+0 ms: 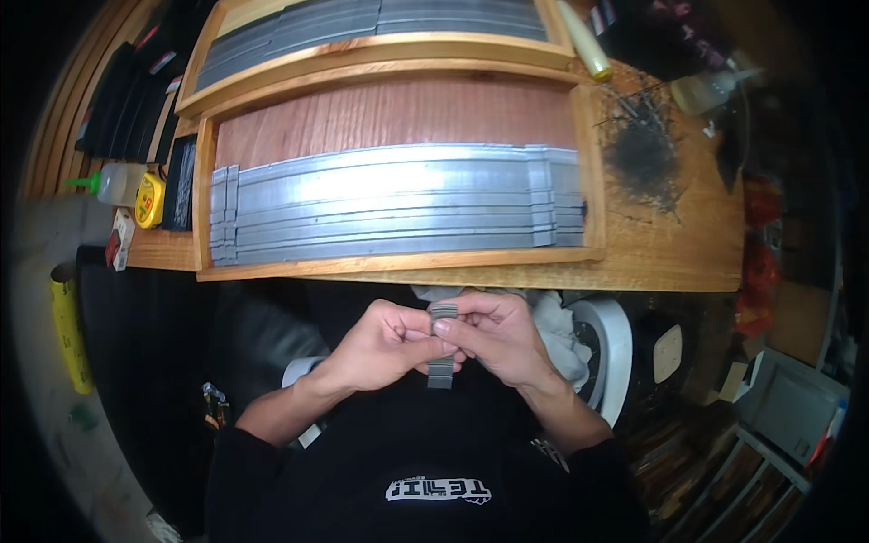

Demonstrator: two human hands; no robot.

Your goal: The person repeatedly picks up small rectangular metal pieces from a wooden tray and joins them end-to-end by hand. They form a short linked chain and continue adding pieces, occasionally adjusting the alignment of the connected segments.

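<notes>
1. Bottle with a green tip (119, 185) and yellow tape measure (150, 200) sit by the left end of the bench (701, 240), neither touched by me
2. Near wooden tray (398, 264): grey metal strips (380, 195) lie side by side over the part closest to me, reddish floor showing beyond them; whether these count as done or waiting, I cannot tell
3. Left hand (385, 348): thumb and fingers pinched on a grey segmented piece (440, 376), steadying it
4. Piece itself: in front of my chest, below the bench edge, lower end hanging past my fingers; segments look already joined, so I judge the handwork under way, with this piece not yet set down
5. Right hand (498, 339): grasping the same piece near its top, thumb pressed over it
6. Dark heap (644, 158), perhaps filings, on the bench at right; no sign there of what remains
</notes>
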